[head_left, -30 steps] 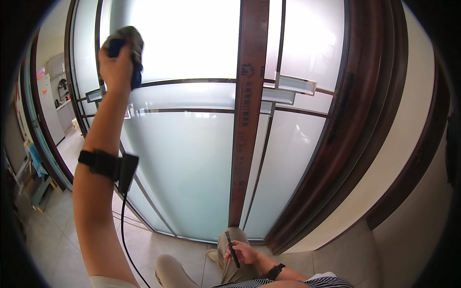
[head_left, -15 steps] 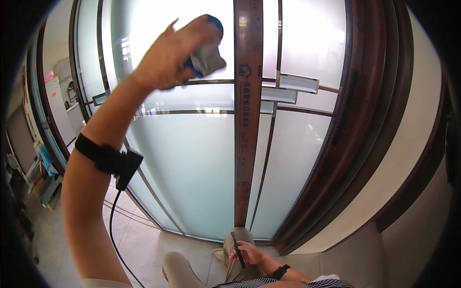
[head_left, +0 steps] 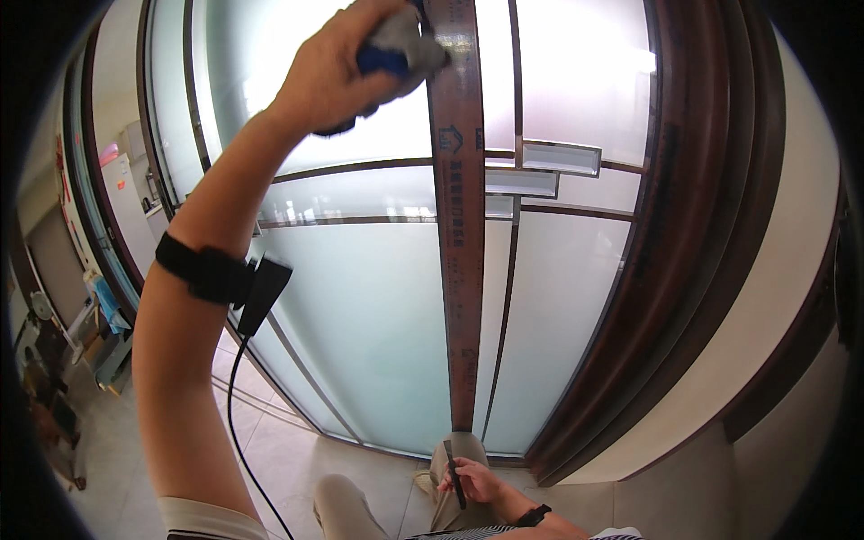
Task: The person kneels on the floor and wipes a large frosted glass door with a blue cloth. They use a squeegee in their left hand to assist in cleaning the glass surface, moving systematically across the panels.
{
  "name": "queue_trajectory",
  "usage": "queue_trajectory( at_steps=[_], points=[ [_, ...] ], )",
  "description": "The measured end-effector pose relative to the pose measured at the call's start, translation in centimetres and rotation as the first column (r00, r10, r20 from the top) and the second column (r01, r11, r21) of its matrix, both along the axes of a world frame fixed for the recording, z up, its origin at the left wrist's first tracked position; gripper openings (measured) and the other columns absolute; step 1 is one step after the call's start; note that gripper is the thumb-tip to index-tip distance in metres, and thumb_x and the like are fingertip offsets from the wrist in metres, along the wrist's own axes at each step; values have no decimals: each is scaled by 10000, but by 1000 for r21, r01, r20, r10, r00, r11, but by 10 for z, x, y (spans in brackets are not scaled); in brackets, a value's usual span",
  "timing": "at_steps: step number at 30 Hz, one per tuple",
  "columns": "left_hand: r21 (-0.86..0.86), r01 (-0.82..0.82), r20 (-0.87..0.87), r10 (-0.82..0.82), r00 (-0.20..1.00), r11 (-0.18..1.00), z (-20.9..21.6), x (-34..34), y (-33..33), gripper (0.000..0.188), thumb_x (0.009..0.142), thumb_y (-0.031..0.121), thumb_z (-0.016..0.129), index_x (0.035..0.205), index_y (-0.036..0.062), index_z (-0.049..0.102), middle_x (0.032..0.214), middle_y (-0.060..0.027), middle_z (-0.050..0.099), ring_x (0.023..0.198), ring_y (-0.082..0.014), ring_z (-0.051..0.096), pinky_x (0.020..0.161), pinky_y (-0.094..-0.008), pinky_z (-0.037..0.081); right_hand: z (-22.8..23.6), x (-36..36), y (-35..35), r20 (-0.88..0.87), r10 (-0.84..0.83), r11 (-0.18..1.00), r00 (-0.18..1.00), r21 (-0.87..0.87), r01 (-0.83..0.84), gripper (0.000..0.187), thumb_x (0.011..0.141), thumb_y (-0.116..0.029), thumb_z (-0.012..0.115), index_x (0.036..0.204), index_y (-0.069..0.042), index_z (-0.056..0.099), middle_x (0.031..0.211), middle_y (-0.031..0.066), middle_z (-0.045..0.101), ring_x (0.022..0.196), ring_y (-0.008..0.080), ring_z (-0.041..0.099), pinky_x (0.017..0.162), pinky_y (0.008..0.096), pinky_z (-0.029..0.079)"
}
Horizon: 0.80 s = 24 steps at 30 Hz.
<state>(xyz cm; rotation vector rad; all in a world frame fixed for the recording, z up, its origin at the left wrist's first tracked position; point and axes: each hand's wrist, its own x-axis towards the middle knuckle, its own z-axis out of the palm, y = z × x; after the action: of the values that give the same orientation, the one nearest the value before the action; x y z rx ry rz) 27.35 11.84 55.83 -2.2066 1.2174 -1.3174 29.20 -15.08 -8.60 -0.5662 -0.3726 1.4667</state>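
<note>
High in the head view, my left hand [head_left: 337,67] is wrapped round a grey and blue bundle [head_left: 402,52]; motion blur hides its exact kind. The bundle's right end overlaps the upper part of a reddish-brown door stile [head_left: 461,207], which bears printed marks. Whether it touches the stile I cannot tell. Low down near my knee, my right hand [head_left: 477,481] is closed on a slim dark strip [head_left: 455,477], which slants across my trouser leg. Frosted glass panels [head_left: 369,306] lie on both sides of the stile.
A black band with a boxy device [head_left: 265,292] sits on my left forearm, its cable [head_left: 231,405] trailing down. Dark stepped door framing [head_left: 711,180] stands on the right. At the far left, an opening shows a white cabinet-like thing [head_left: 126,202] and household items.
My left hand has moved up and right with the grey and blue bundle, from the left glass panel to the stile. My right hand keeps its hold on the strip. The view has shifted slightly.
</note>
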Motion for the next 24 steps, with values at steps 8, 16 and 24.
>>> queue_trajectory(
  at_steps=[8, 16, 24],
  points=[
    [-359, -677, 211, 763, 611, 642, -4, -25, -45, 205, 927, 137, 577, 1091, 24, 528, 968, -94, 565, 861, -193, 566, 792, -353, 485, -3, 4, -6, -47, -7, 1000, 999, 17, 8, 218, 963, -93, 393, 1111, -2, 524, 918, 117, 609, 971, 307, 655, 891, 377, 485],
    [-286, -432, 239, 501, 832, 855, 20, 7, -29, 356, 804, 43, 607, 1153, 83, 549, 947, -120, 610, 853, -215, 590, 771, -348, 504, 1, 3, 1, -86, 45, 996, 995, 84, -38, 234, 960, -83, 379, 1118, 3, 529, 923, 123, 602, 988, 328, 652, 896, 383, 493],
    [-6, -762, 254, 738, 625, 648, -128, 5, -17, 657, 791, 226, 723, 1377, 78, 465, 1398, -169, 497, 1324, -346, 444, 1108, -448, 358, -8, 6, -5, -63, -2, 999, 998, 52, 5, 232, 959, -84, 383, 1111, -2, 537, 919, 120, 611, 995, 328, 656, 888, 382, 507]
  ],
)
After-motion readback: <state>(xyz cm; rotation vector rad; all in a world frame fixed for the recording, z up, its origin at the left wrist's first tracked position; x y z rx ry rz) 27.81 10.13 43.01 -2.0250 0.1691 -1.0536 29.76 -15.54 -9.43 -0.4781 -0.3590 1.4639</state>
